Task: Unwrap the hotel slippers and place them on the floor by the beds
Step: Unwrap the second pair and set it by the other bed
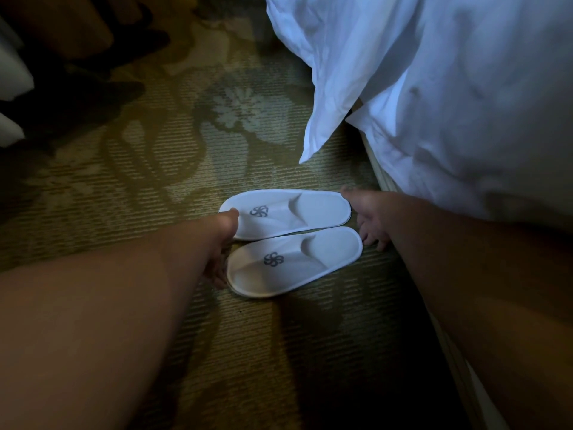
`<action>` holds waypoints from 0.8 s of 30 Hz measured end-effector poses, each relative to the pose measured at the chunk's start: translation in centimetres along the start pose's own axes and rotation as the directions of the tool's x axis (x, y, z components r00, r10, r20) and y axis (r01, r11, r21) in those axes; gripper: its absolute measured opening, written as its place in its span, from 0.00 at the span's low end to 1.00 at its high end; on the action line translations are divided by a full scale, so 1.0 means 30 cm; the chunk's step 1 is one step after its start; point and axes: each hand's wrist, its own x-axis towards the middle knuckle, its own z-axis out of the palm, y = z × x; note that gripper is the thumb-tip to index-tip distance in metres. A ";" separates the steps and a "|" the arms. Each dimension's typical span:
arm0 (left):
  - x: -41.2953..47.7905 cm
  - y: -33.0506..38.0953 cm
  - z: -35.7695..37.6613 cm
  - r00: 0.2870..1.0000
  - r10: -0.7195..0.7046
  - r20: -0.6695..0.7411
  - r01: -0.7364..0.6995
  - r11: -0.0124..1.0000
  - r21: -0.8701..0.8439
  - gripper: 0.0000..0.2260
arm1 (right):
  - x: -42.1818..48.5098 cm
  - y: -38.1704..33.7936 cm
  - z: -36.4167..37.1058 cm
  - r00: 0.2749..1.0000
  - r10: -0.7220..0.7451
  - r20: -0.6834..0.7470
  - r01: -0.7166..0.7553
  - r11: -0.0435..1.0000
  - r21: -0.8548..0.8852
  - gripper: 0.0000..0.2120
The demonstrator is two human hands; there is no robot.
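Far slipper and near slipper lay touching on carpet beside hanging bed sheet | left grip was released, thumb on far slipper's toe | right grip was released, at heels.

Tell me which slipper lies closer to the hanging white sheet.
The far slipper, upper in the picture; the near slipper lies on its other side from the sheet.

Two white slippers (grey logos), unwrapped, side by side on carpet
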 end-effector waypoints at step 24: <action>-0.015 -0.007 -0.015 0.999 0.036 -0.006 -0.037 0.996 -0.084 0.37 | -0.011 0.008 0.002 1.000 0.011 0.012 -0.011 1.000 0.012 0.51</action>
